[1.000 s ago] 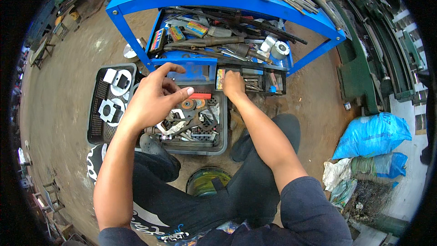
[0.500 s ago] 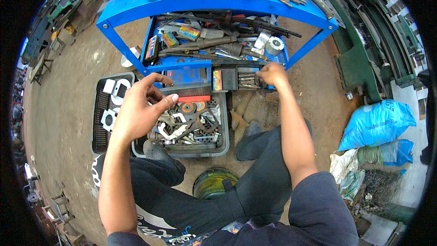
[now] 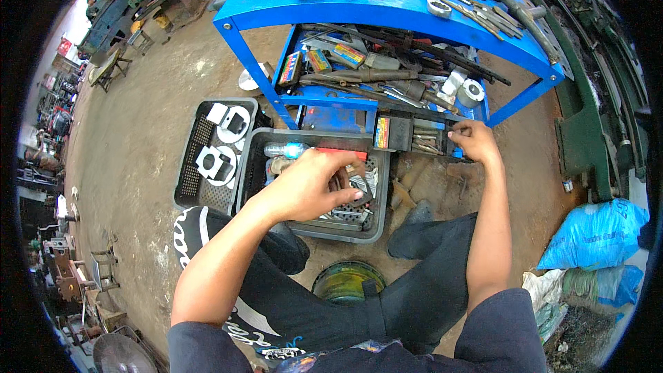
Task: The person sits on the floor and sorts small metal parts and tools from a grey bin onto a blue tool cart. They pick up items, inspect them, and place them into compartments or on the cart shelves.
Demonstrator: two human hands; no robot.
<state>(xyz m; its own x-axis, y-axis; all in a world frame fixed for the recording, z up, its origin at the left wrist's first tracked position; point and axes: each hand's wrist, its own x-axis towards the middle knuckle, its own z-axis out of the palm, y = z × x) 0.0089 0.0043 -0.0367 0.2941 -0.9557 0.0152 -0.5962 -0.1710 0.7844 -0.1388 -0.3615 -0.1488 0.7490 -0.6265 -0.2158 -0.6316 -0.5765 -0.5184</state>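
In the head view, the left hand was half open above the grey crate, thumb apart from curled fingers, and it hid much of the crate's contents. The right hand was bent at the right end of the black tray; I could not tell whether its fingertips gripped something. Small metal pieces lay just left of it, their shapes unclear.

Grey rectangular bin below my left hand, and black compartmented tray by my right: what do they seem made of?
The grey rectangular bin looks like matte moulded plastic, from its rounded corners. The black compartmented tray could be plastic or painted metal; its dull, dark walls leave that open.
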